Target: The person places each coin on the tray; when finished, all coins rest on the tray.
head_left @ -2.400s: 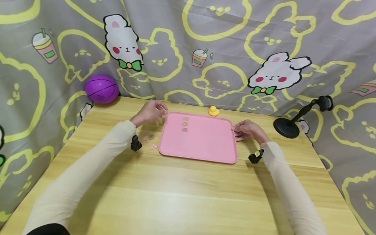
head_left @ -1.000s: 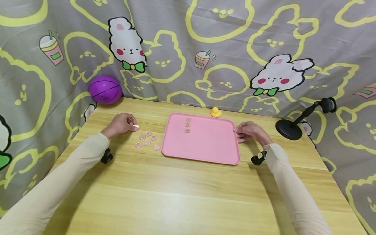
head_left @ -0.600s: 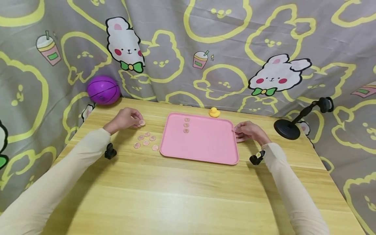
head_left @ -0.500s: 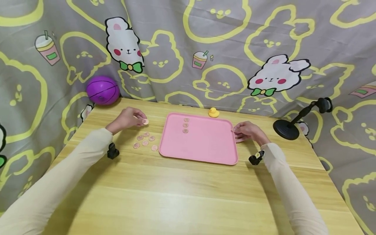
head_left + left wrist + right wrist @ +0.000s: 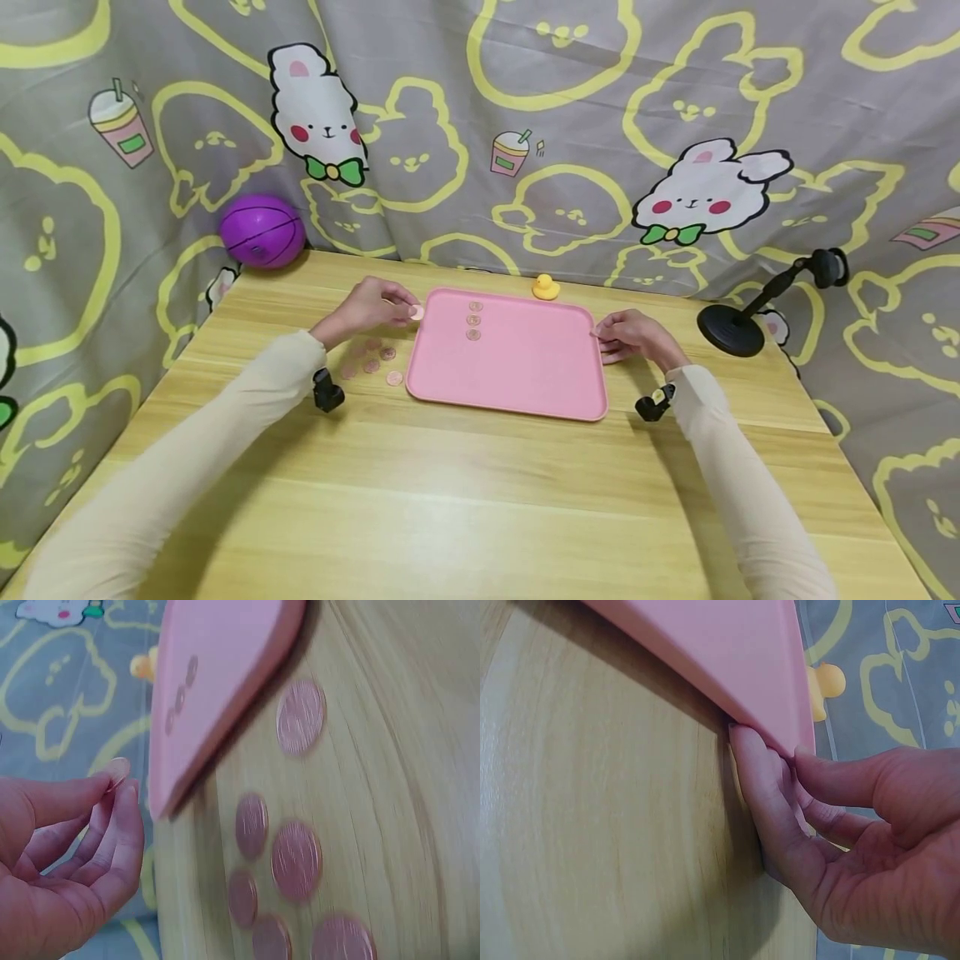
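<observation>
Between thumb and fingertips my left hand [image 5: 371, 304] pinches a coin [image 5: 118, 772], held just off the left rim of the pink tray [image 5: 532, 367]. Inside the tray, three coins [image 5: 473, 320] lie in a column near its left side. Several copper-coloured coins [image 5: 297, 861] rest on the table below my left hand; in the head view some are blurred. At the tray's right rim, my right hand [image 5: 636, 333] grips the edge. The right wrist view shows its thumb [image 5: 840, 778] against the rim and its fingers low beside and partly under the tray.
A yellow rubber duck [image 5: 545, 287] stands behind the tray. A purple ball [image 5: 262, 232] sits at the back left corner, and a black stand [image 5: 731, 327] at the back right. Patterned grey curtains [image 5: 442, 125] enclose the wooden table [image 5: 480, 508].
My left hand went from the tray's left edge out to the left, where it pinched a coin, and has since carried it right to the tray's rim. My right hand stays put.
</observation>
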Tool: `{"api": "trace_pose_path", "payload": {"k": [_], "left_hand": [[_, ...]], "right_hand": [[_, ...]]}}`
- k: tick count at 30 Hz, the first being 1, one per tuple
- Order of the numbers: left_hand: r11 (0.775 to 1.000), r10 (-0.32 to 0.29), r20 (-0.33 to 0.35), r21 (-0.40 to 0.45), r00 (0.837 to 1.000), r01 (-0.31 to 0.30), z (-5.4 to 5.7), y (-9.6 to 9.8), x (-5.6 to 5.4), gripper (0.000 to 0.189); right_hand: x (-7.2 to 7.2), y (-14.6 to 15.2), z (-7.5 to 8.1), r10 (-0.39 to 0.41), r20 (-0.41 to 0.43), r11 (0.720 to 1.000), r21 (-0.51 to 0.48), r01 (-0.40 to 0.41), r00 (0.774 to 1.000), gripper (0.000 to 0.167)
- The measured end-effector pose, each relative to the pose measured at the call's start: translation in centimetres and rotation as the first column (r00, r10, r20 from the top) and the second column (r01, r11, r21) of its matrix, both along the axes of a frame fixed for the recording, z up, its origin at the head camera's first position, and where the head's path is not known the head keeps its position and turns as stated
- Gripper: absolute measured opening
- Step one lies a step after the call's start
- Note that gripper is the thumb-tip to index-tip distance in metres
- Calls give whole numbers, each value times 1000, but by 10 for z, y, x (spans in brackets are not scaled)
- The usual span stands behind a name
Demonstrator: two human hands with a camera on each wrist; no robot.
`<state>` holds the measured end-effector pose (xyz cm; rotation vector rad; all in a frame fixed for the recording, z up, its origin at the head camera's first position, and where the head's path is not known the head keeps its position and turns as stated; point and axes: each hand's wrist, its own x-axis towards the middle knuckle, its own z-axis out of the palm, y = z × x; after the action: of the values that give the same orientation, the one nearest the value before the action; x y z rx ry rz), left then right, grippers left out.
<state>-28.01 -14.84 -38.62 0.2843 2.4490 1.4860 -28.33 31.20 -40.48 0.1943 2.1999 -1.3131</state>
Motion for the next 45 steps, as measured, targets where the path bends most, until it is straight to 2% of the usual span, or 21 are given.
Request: {"api": "trace_pose_path", "payload": {"k": [6,13,22,25,31,34,39,45], "left_hand": [[1000,-29,2,5,1000,29,-1,21,4,22],[995,-60,-26,-78,998,57,-7,43,6,21],[987,-119,-70,-121,991,110,-13,68,9,19],[986,-138,-62,-103,988,132,-14,75,11,17],[985,-170,17,-6,985,170,-20,87,15,17],[983,-173,11,-60,985,173,-24,89,15,16],[971,-171,-58,-178,984,158,-28,90,14,16],[970,-159,-88,-199,983,139,-29,90,14,14]], "right_hand": [[0,1,1,-4,2,1000,-3,4,1000,22],[0,1,-2,-3,-1,1000,-10,3,1000,21],[-2,-1,-1,-4,-8,1000,2,4,1000,23],[-1,0,0,-1,-19,1000,16,1,1000,24],[1,4,3,4,-26,999,33,-4,1000,24],[1,4,1,-3,-16,1000,23,3,1000,23],[1,3,-1,-2,-18,1000,21,2,1000,22],[0,1,-1,3,-18,1000,10,-2,1000,23]]}}
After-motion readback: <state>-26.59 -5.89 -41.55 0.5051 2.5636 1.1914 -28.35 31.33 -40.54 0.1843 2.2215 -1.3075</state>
